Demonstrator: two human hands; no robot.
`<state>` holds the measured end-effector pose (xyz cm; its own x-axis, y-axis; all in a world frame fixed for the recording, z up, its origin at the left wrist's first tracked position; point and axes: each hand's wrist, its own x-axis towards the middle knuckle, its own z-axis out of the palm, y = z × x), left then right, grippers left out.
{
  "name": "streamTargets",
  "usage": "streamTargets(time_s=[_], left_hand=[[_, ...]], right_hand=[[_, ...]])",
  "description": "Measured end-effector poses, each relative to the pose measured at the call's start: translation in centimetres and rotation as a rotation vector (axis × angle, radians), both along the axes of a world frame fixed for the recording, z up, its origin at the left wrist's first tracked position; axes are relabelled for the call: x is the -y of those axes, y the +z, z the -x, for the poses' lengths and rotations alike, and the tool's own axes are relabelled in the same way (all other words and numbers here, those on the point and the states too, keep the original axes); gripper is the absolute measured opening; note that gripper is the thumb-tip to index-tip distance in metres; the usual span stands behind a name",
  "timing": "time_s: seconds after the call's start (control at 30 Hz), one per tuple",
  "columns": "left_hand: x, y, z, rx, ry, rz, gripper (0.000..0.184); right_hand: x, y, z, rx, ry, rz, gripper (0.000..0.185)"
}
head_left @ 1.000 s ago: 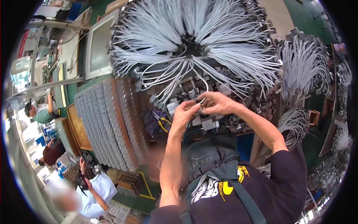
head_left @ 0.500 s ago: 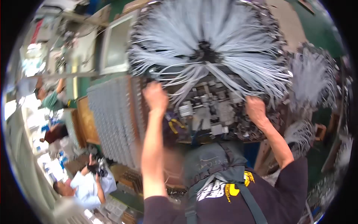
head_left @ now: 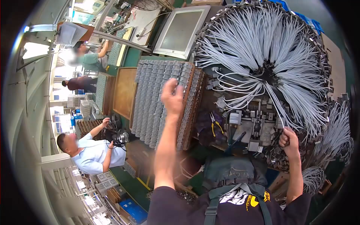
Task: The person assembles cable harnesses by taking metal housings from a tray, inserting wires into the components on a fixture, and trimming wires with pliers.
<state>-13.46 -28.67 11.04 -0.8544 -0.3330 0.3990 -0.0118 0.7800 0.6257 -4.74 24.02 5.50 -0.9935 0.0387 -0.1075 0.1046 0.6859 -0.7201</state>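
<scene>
My left hand [head_left: 173, 99] is over the right side of a tray of rows of small grey metal parts [head_left: 153, 101]. Its thumb and fingers are apart, slightly blurred, with nothing visible between them. Over on the right, my right hand [head_left: 289, 139] is closed, pinching the end of a white cable [head_left: 276, 102]. That cable runs up to a large fanned-out bundle of white cables [head_left: 240, 45], whose outer ends carry dark metal pieces. Below the bundle, between my hands, sits a metal fixture [head_left: 257, 123] with small blocks around it.
Yellow-handled pliers [head_left: 214, 124] lie left of the fixture. More white cables [head_left: 335, 127] hang at the far right. A wooden board [head_left: 125, 92] stands left of the tray. A person in a light blue shirt [head_left: 98, 150] holds a camera at the left; two other people are farther back.
The view has turned and sharpened. My left hand has moved from beside the cables leftward over the tray of metal parts. My right hand stays at the lower right of the bundle.
</scene>
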Motion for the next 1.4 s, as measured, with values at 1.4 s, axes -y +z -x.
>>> streamTargets(time_s=[1.4], left_hand=[[-4.0,8.8,2.8,0.355,-0.261,-0.504,0.054]], right_hand=[[1.9,-1.1,7.2,0.793,1.302,-0.392,0.054]])
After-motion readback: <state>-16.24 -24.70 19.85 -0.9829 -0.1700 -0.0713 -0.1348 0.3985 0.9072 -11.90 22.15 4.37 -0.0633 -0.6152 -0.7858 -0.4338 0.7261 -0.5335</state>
